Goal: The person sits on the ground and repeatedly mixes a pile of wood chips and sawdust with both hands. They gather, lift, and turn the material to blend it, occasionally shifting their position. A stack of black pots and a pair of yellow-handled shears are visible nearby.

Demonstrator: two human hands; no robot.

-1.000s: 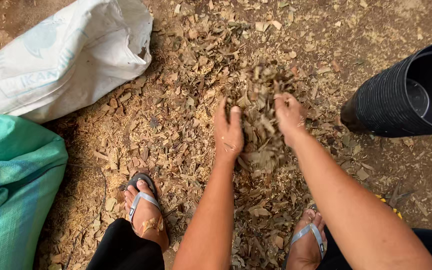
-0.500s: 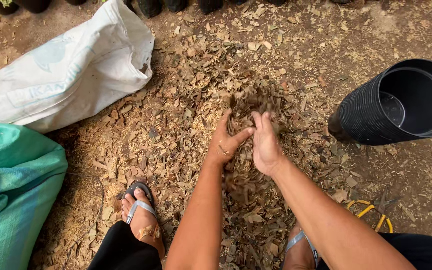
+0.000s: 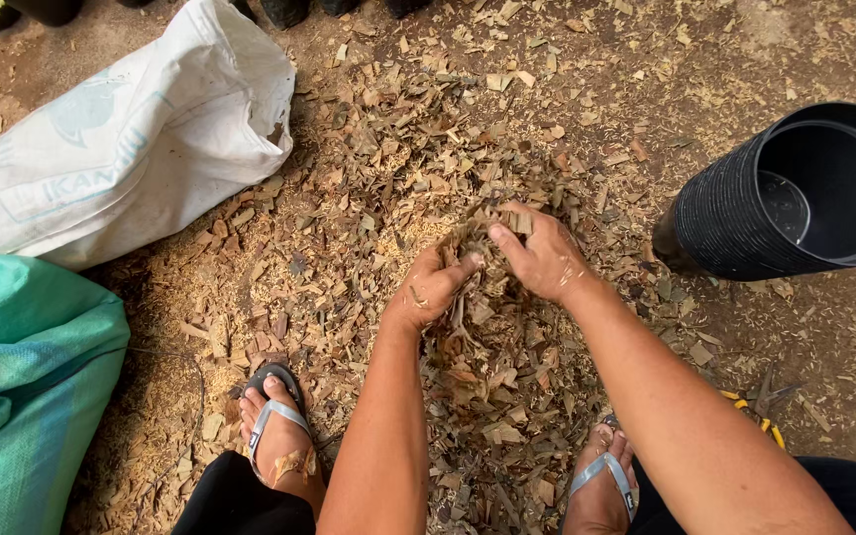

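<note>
Both hands (image 3: 487, 267) cup a shapeless clump of wood chips (image 3: 473, 243).

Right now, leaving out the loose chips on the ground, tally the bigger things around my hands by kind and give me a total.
Sacks: 2, a white sack and a green sack
Black plastic pot stacks: 1, the black pots lying on their side
Sandals: 2, left sandal and right sandal
Yellow-handled pliers: 1
Total: 6
</note>
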